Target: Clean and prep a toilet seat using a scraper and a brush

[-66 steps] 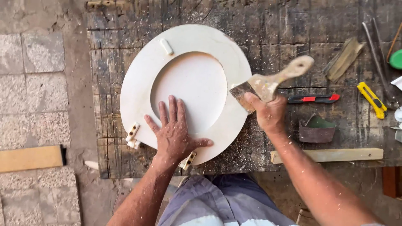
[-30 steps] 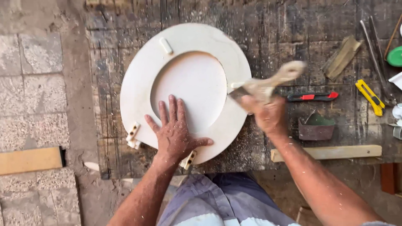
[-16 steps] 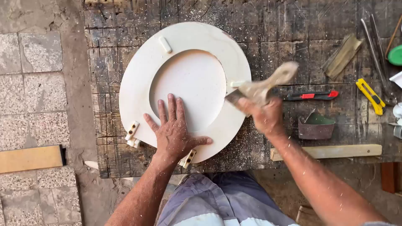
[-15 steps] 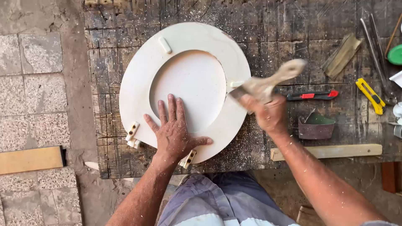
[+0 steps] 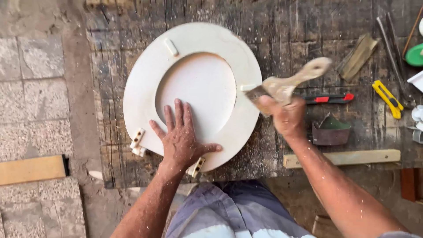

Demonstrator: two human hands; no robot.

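Soft, even daylight; one patch of motion blur

Light is diffuse and bright, with only faint shadows under the left hand and no glare on the pale toilet seat. The right hand and the brush in its grip are smeared by motion; the surface around the grip and the paving far left of it stay sharp.

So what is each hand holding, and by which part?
The right hand grips a paintbrush near the ferrule, below its handle. The left hand holds nothing; it presses flat on the toilet seat.
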